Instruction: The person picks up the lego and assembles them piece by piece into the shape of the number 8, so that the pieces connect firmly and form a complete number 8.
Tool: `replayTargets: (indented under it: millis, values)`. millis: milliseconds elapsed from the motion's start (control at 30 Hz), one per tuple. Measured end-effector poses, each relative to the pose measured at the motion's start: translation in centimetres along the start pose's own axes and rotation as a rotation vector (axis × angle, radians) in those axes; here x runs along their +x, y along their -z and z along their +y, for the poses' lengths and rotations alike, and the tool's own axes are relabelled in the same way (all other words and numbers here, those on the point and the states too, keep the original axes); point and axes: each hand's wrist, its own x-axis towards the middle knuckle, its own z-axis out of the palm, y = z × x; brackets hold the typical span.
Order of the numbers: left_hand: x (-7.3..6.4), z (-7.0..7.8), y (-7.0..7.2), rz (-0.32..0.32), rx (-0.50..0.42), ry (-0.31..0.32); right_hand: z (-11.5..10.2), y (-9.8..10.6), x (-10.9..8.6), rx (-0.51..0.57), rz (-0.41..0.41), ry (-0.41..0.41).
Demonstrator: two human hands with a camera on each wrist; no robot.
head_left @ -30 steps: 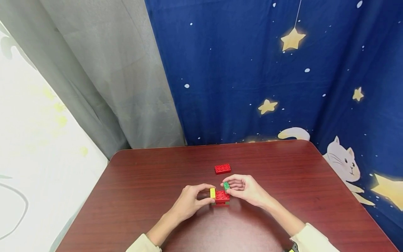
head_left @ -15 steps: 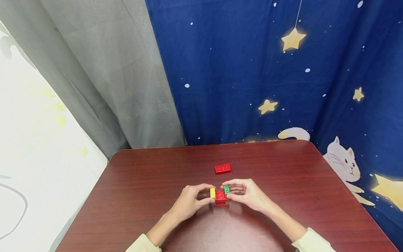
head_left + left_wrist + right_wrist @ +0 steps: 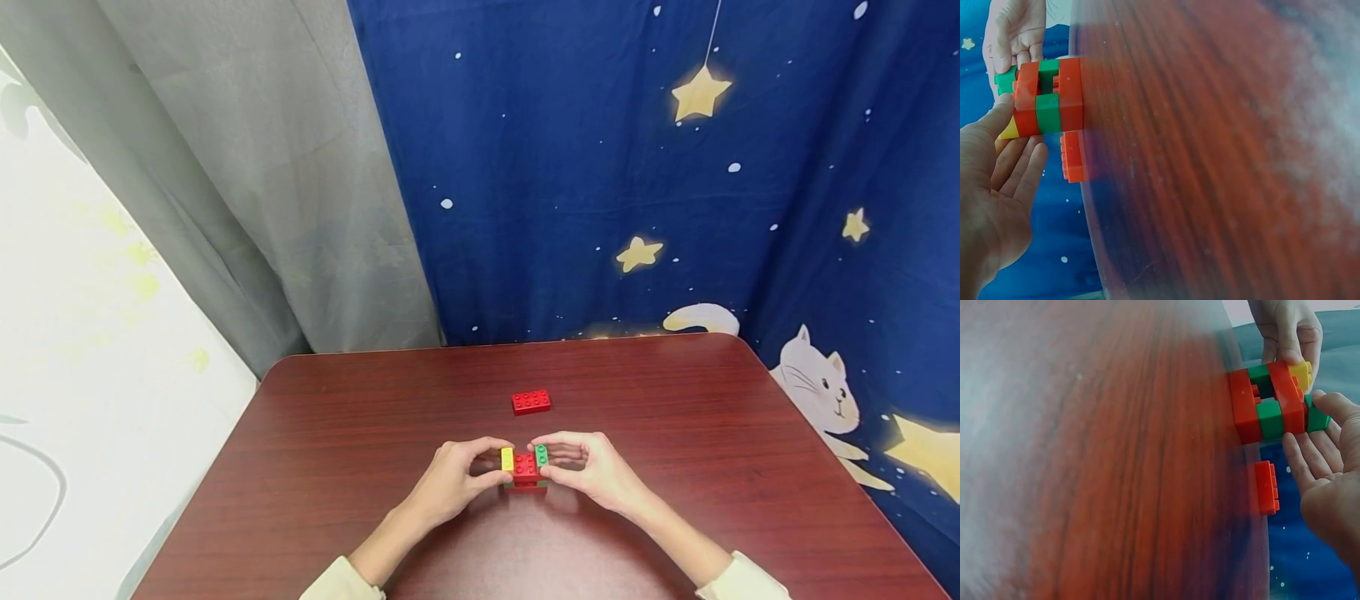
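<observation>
A stack stands on the table in front of me: a lower red brick [image 3: 1245, 409], two green bricks [image 3: 1269, 419] with a gap between them, and an upper red brick [image 3: 525, 465]. On the upper brick's left end sits a small yellow brick [image 3: 507, 459], pinched between thumb and fingers of my left hand [image 3: 453, 479]. My right hand [image 3: 596, 468] pinches a small green two-stud brick [image 3: 542, 455] at the right end of that same red brick. Whether this green brick is fully seated, I cannot tell. Studs of the upper red brick show between the two small bricks.
Beyond the stack a loose red eight-stud brick [image 3: 531, 402] lies flat on the brown wooden table [image 3: 360, 417]. A blue star-patterned curtain [image 3: 540, 208] and a grey curtain [image 3: 300, 208] hang behind the table's far edge.
My right hand has come slightly nearer to me and lowered the small green brick at the stack's right end, where it lines up more with the yellow one. My left hand has stayed put.
</observation>
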Motion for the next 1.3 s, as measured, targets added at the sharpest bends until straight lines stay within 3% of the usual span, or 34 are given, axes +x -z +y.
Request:
replayTargets:
  millis: [167,800,1300]
  values:
    - [-0.1,0.0,0.0,0.011,0.02,-0.026,0.2,-0.1,0.0,-0.016,0.009,0.005]
    - [-0.1,0.1,-0.1,0.004,0.016,0.008,0.9,-0.6,-0.3,-0.031,0.035,0.029]
    - [-0.3,0.1,0.4,0.025,0.075,-0.04,1.0,-0.4,-0.3,-0.028,0.037,0.031]
